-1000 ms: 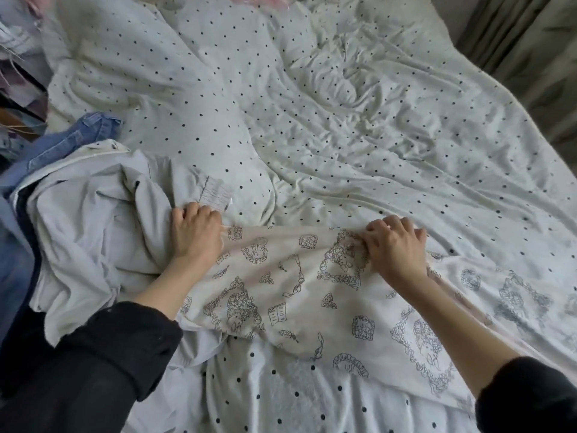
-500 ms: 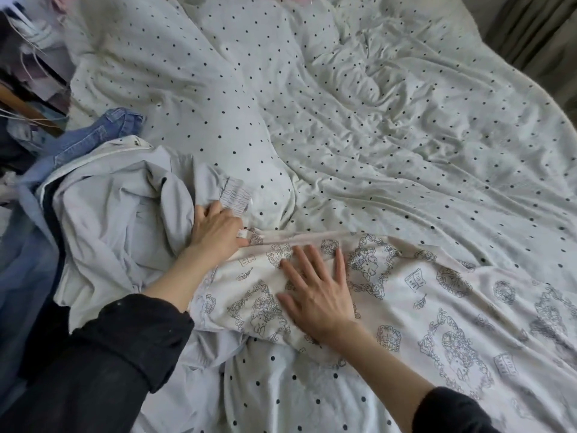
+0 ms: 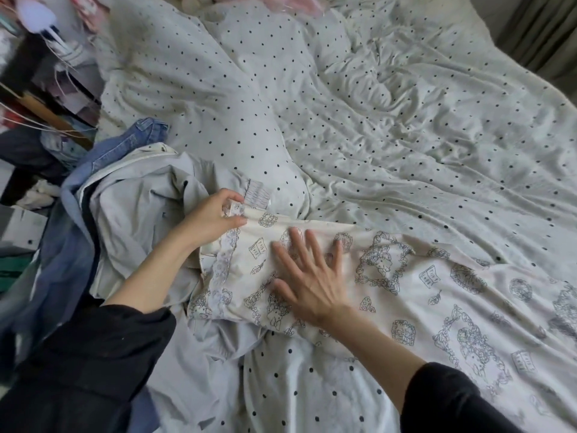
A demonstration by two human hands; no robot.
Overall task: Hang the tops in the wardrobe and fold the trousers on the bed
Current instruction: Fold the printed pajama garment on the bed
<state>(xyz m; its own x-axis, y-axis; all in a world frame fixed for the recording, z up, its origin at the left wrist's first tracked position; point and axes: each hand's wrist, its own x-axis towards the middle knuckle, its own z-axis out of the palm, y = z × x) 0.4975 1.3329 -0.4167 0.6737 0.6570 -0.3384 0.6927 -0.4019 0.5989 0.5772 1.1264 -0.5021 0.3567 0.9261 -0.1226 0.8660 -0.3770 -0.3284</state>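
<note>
We are looking down on a bed whose rumpled cover, pale with small dark dots, is filling most of the view. Curtains are hanging at the far right corner, and a cluttered, blurred rack is standing off the bed's left edge.

The trousers, cream with a grey line-drawn print, are lying across the near part of the bed, running from the middle out toward the right edge. Their waistband is sitting at the left end, just beside a heap of other clothes.

Our left hand is pinching the top corner of the waistband, thumb and fingers curled round the fabric and lifting it slightly. Our right hand is lying flat on the trousers just right of the waistband, fingers straight and spread, pressing the cloth onto the bed. Both forearms are coming in from black sleeves at the bottom of the view.

The heap at the left is showing a light grey garment on top, crumpled, with a striped label at its right edge touching the waistband corner. Jeans are poking out behind it, and more blue cloth is trailing down the left side, partly under our left sleeve.
</note>
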